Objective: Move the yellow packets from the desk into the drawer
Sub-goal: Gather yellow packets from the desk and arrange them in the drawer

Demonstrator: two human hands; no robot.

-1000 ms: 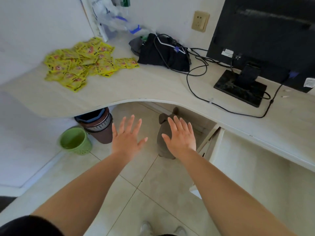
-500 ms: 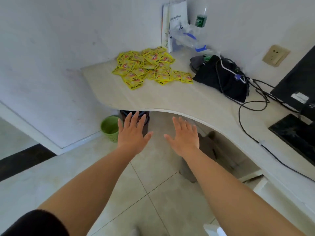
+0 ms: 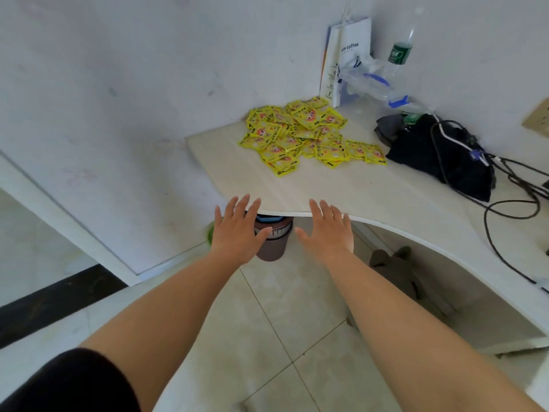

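Progress is at zero, as far as this view shows. All the yellow packets (image 3: 306, 135) lie on the table (image 3: 356, 191), in its far corner close to the wall, and none of them is picked up yet. The drawer I cannot make out in this view, so the whole transfer is left to do.

Your left grip (image 3: 237, 233) and your right grip (image 3: 329, 233) are both empty. The fingers are straight and spread, the palms face down, and the fingertips are just over the near edge of the table. Both are well apart from the pile.

The packets are small flat sachets, bright yellow, with a red-orange print in the middle. They make one loose heap and overlap each other in many directions. A few lie a little aside on the right, near the black bag (image 3: 439, 156). Behind the heap a white paper bag (image 3: 353, 55) stands against the wall. I judge the packets thin and slippery, so you will probably need several handfuls.
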